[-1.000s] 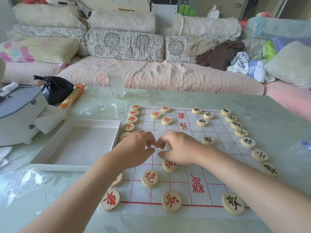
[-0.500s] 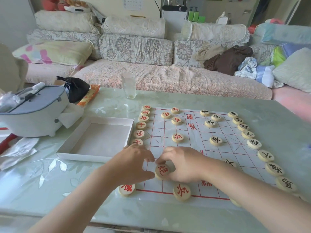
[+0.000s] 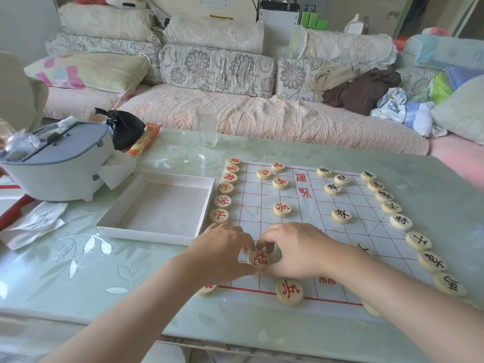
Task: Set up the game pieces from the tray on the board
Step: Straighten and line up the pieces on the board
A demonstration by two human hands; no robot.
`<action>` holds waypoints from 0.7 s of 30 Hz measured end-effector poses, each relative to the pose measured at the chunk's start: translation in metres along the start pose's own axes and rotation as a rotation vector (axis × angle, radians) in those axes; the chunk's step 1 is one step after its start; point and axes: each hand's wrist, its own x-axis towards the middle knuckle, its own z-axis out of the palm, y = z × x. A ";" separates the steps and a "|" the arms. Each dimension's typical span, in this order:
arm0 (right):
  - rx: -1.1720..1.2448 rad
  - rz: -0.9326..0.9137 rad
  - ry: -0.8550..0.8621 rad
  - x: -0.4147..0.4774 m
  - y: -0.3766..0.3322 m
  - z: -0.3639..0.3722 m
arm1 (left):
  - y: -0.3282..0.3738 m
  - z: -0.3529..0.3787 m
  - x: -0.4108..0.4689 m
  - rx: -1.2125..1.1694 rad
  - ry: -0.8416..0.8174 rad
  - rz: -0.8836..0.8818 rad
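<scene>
Leaning over the pale green table [image 3: 104, 271], we hold one red-lettered piece [image 3: 258, 258] with both hands. It is a round wooden disc at the near left part of the board [image 3: 309, 203]. Our left hand [image 3: 222, 252] meets it from the left, thumb curled along its near edge and forefinger bent against its far left rim. Our right hand [image 3: 296, 250] takes it from the right, forefinger hooked over the far rim and the other fingers curled beside it. The disc sits pinched between the two sets of fingertips, face up, its red character in plain sight. Whether it rests flat on the board or is raised a little, we cannot tell from this angle. Just nearer to us another red piece [image 3: 289, 292] lies on the board's red border line, and a further disc [image 3: 207, 290] peeks from under our left wrist. A column of red pieces [image 3: 225, 188] runs along the board's left edge and a column of black pieces [image 3: 400, 221] runs down its right. The white tray [image 3: 157, 205] lies just left of the board, and a glass [image 3: 207, 129] stands at the table's far side.
</scene>
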 end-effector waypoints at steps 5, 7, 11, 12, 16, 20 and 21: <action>0.003 -0.002 -0.010 0.000 0.000 -0.004 | -0.003 -0.006 -0.003 -0.019 0.005 -0.006; 0.036 -0.015 0.014 0.000 -0.002 -0.012 | -0.008 -0.015 -0.006 -0.052 0.064 -0.030; 0.084 -0.077 0.078 -0.001 -0.020 -0.014 | -0.021 -0.025 -0.021 -0.084 0.137 -0.143; 0.089 -0.096 0.068 -0.002 -0.028 -0.011 | -0.024 -0.025 -0.028 -0.093 0.130 -0.162; 0.096 -0.133 0.055 -0.004 -0.057 0.008 | -0.034 -0.023 -0.059 -0.121 0.077 -0.194; 0.080 -0.055 0.141 -0.002 -0.080 0.023 | -0.041 -0.023 -0.086 -0.164 0.035 -0.239; 0.065 -0.040 0.157 -0.001 -0.086 0.025 | -0.043 -0.022 -0.091 -0.173 0.022 -0.249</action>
